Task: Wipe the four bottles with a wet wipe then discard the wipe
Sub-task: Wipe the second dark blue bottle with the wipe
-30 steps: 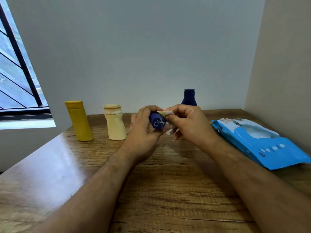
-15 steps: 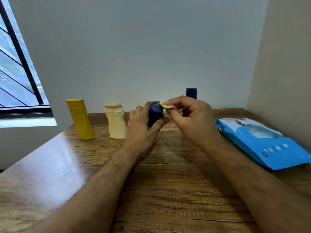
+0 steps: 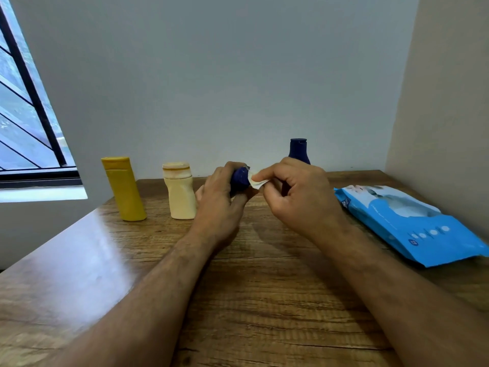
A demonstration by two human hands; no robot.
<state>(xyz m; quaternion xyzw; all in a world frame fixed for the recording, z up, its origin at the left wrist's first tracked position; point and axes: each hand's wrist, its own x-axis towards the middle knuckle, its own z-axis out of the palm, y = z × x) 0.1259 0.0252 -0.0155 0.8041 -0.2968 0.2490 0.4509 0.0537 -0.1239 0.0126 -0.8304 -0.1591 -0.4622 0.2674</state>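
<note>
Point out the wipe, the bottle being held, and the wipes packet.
wet wipe (image 3: pixel 256 181): head view, on the pale fold pinched by the right hand.
small dark blue bottle (image 3: pixel 240 176): head view, on the end that shows past the left hand's fingers.
blue wipes packet (image 3: pixel 412 223): head view, on its top face.

Wooden table (image 3: pixel 264 300), grained, glossy; yellow bottle (image 3: pixel 124 190) and cream bottle (image 3: pixel 181 196), matt plastic; wipes pack (image 3: pixel 404 223), shiny film.

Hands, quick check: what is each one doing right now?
Left hand: grips the small dark blue bottle.
Right hand: pinches the wet wipe against that bottle.
</note>
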